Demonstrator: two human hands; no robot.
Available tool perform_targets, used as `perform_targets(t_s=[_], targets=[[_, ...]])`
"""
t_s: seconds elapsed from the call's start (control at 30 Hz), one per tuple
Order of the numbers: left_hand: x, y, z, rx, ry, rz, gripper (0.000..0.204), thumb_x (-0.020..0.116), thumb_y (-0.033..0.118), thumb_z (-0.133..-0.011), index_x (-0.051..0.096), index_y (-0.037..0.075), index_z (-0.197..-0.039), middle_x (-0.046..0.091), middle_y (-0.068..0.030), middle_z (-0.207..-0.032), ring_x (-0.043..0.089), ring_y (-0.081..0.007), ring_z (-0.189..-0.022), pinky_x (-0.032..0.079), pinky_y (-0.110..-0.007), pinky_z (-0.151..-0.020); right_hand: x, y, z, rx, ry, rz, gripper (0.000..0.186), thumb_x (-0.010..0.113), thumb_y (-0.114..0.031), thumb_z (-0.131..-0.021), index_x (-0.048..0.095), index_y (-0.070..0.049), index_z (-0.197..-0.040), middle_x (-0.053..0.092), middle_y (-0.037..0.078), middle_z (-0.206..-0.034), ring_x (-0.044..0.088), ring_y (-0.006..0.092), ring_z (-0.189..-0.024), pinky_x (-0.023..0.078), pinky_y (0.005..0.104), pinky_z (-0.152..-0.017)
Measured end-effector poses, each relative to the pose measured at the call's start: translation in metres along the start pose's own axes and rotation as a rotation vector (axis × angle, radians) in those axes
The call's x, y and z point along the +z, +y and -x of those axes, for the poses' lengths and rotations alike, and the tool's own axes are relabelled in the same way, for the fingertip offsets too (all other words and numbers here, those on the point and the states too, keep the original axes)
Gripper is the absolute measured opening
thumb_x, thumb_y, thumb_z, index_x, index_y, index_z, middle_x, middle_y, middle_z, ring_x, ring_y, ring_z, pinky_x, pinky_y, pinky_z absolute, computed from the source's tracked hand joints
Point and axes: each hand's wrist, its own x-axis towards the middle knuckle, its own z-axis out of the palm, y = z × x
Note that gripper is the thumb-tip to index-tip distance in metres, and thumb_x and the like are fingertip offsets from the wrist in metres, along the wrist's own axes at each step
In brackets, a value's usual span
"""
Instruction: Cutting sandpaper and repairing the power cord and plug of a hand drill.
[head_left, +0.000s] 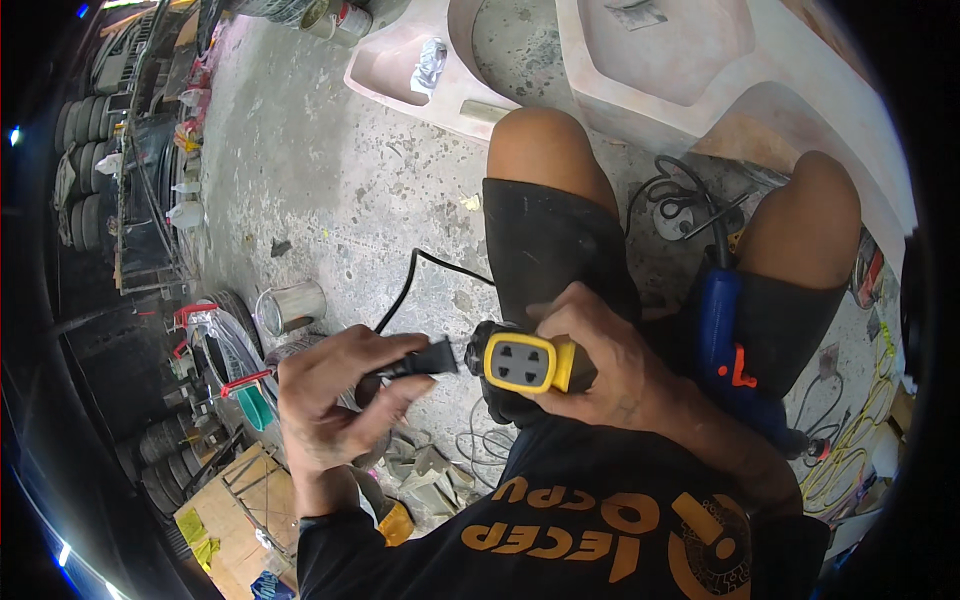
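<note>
My left hand (345, 395) is closed on a black plug (430, 360), its flat end turned toward the right. A black cord (412, 270) runs up from near that hand and bends over to my leg. In my right hand (605, 350) sits a yellow-rimmed extension socket (520, 362), its dark grey face with paired slots turned up. Plug and socket are a short gap apart; no pins show. A blue power tool (718, 310) with a red-orange lever lies across my right thigh, under my right forearm.
Beyond my knees stands a large pale moulded panel (650, 60) with hollows. Left on the stained concrete floor are a metal can (292, 308) and a hose coil with red handles (225, 340). Tyres (85, 170) line the left wall. Yellow cable (865, 420) lies at right.
</note>
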Motion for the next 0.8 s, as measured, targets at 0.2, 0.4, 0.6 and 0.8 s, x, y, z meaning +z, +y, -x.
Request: perform_targets(t_s=[0.2,0.4,0.6,0.8], targets=[[0.001,0.004,0.017,-0.104,-0.005,-0.011,0.032,0.085,0.008,-0.079,0.073,-0.004,-0.107,0.071,-0.0114,-0.077,0.065,-0.0165,-0.061,0.046,-0.028,-0.053,0.006,0.001,0.007,0.06,-0.072,-0.127,0.055,0.084,-0.01,-0.08,0.042,-0.006,-0.115,0.057,0.015,-0.102,0.067,0.0329,-0.094,0.055,0.0419,-0.085],[0.003,0.016,0.019,-0.118,-0.276,-0.243,0.02,0.078,0.013,-0.09,0.071,-0.004,-0.099,0.066,-0.0155,-0.065,0.066,-0.0249,-0.049,0.047,-0.037,-0.044,0.006,-0.003,0.008,0.064,-0.087,-0.096,0.06,0.087,-0.011,-0.078,0.042,-0.004,-0.117,0.059,0.018,-0.104,0.068,0.033,-0.095,0.057,0.0406,-0.083],[0.011,0.019,0.0,-0.179,-0.417,-0.238,0.021,0.076,0.017,-0.091,0.067,-0.003,-0.09,0.061,-0.0139,-0.058,0.063,-0.0289,-0.048,0.045,-0.039,-0.047,0.01,-0.005,0.009,0.0,-0.091,-0.058,0.058,0.086,-0.008,-0.078,0.047,-0.003,-0.121,0.059,0.017,-0.108,0.069,0.0338,-0.1,0.058,0.04,-0.083],[0.025,0.021,-0.004,-0.226,-0.451,-0.23,0.018,0.075,0.011,-0.092,0.065,-0.003,-0.086,0.06,-0.0141,-0.056,0.062,-0.0293,-0.046,0.043,-0.038,-0.045,0.014,-0.002,0.011,0.004,-0.059,-0.096,0.059,0.084,-0.005,-0.078,0.049,-0.001,-0.125,0.059,0.017,-0.111,0.068,0.0348,-0.102,0.058,0.0397,-0.086]])
